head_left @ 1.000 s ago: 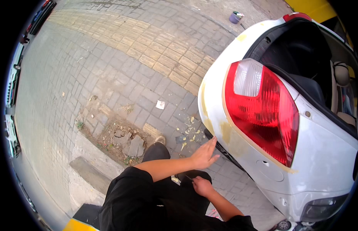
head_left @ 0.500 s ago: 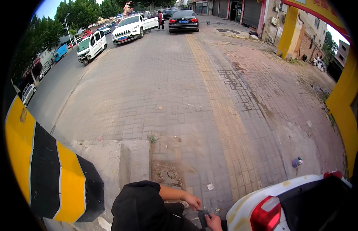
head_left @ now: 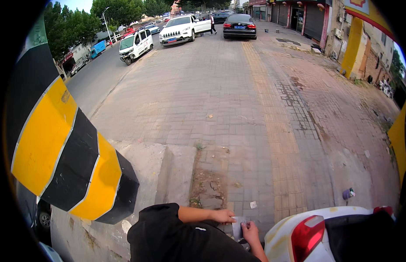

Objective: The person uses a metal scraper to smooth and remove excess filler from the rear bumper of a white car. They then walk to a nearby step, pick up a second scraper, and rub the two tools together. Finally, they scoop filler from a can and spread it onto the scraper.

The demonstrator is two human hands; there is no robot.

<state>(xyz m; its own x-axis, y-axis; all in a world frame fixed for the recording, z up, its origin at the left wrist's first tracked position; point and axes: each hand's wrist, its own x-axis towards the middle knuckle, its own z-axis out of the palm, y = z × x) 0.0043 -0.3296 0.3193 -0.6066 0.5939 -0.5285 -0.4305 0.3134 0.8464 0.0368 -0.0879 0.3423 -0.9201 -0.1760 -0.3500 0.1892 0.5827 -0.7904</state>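
Note:
A small flat grey sheet is spread between my two hands; I cannot make out its exact kind. My left hand reaches in from the left and pinches its upper left edge. From below, my right hand holds the right side, thumb on the face. Just to the right is a white scooter with yellowish patches, a red tail light and a black seat. My black clothing covers the lower middle.
A yellow-and-black striped pillar stands at left beside a concrete step. Beyond the scooter sits a purple can. Farther off are a white three-wheeler, a white car, a black car and a person.
The sheet was a narrow dark piece and now shows a wider, lighter face. My right hand has moved up beside it. The view has turned left.

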